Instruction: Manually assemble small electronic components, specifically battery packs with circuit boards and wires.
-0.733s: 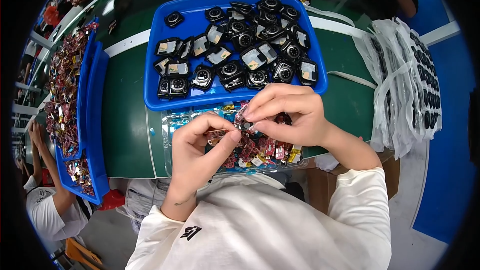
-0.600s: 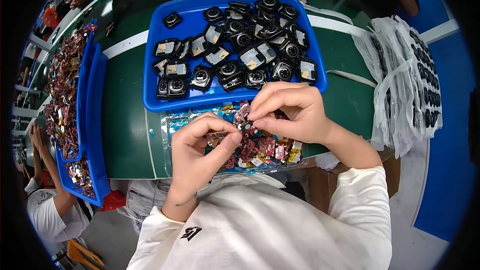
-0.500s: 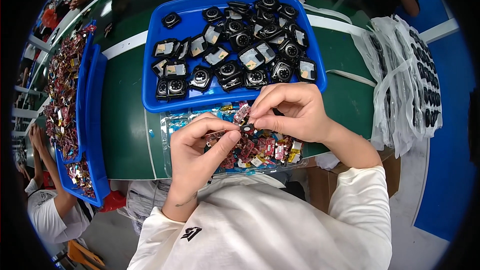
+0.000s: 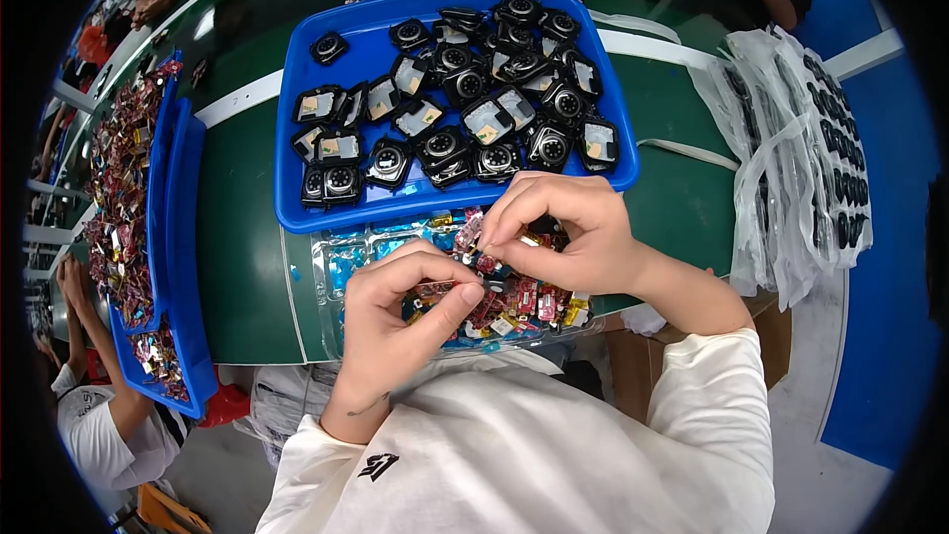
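Observation:
My left hand (image 4: 403, 302) is closed in a pinch, thumb against forefinger, on a small black part with a pale spot (image 4: 493, 287). My right hand (image 4: 573, 237) also pinches, just above and to the right of the left fingertips; whatever sits between its fingertips is too small to make out. A small red electronic part (image 4: 486, 263) shows right below those fingertips. Under both hands lies a clear plastic tray (image 4: 331, 326) heaped with red, yellow and blue small electronic parts (image 4: 529, 302), partly hidden by the hands.
Beyond my hands stands a blue tray (image 4: 287, 193) of black smartwatch cases (image 4: 440, 143). White plastic sheets (image 4: 781, 148) holding black pieces are stacked at the right. Blue bins (image 4: 188, 237) of small parts stand at the left, with a co-worker's arms (image 4: 84, 307) beyond.
My right hand has drawn slightly left and up from the black part, opening a small gap. My left hand has shifted slightly right and down, still pinching the part.

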Action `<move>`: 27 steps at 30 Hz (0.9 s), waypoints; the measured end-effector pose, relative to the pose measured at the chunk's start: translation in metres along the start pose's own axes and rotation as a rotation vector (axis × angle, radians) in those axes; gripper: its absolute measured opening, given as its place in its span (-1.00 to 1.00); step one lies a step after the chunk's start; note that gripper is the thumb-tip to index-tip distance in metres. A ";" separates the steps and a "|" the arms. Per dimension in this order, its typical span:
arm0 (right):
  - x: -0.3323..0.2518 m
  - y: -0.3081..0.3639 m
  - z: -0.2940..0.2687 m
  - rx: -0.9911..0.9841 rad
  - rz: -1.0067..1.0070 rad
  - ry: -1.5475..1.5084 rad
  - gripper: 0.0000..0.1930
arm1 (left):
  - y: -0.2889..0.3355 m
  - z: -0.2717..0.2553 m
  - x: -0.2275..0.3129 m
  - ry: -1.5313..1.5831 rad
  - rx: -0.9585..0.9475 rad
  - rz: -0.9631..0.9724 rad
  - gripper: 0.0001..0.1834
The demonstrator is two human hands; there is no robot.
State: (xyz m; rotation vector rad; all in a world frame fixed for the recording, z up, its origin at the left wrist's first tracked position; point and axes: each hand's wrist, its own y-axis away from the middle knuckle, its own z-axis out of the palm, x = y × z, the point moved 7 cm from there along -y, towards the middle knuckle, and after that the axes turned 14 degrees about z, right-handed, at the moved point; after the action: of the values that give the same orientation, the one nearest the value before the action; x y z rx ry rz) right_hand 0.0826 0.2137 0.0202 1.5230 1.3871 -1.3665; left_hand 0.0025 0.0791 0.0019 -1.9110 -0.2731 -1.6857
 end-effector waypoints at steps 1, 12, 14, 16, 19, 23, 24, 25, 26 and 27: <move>-0.005 0.002 -0.001 0.076 -0.155 0.122 -0.80 | 0.000 0.000 0.004 0.013 0.002 0.054 -0.94; -0.022 0.000 -0.003 0.267 -0.335 0.764 -0.61 | 0.005 -0.023 0.010 0.059 0.157 0.097 -0.93; -0.021 -0.006 -0.014 0.395 -0.176 0.912 -0.68 | 0.005 -0.025 0.011 0.069 0.167 0.121 -0.94; -0.009 -0.011 -0.023 0.452 -0.032 1.078 -0.72 | 0.006 -0.027 0.011 0.078 0.181 0.127 -0.94; 0.000 -0.012 -0.019 0.390 0.008 1.206 -0.71 | 0.008 -0.028 0.010 0.083 0.180 0.133 -0.95; -0.005 -0.012 -0.022 0.391 -0.003 1.102 -0.75 | 0.008 -0.028 0.011 0.074 0.172 0.126 -0.94; -0.007 -0.012 -0.023 0.389 -0.004 1.102 -0.75 | 0.008 -0.028 0.010 0.074 0.174 0.125 -0.94; -0.007 -0.012 -0.024 0.370 0.003 1.054 -0.72 | 0.008 -0.028 0.010 0.068 0.167 0.136 -0.94; -0.008 -0.012 -0.025 0.352 0.009 1.007 -0.68 | 0.008 -0.028 0.010 0.063 0.160 0.146 -0.94; -0.007 -0.013 -0.025 0.334 0.016 0.960 -0.64 | 0.008 -0.028 0.010 0.062 0.162 0.145 -0.94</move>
State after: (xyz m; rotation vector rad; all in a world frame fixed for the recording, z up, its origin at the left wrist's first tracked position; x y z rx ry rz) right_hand 0.0775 0.2381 0.0353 2.6047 1.7025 -0.8765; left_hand -0.0156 0.0555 0.0108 -1.7157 -0.2332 -1.5745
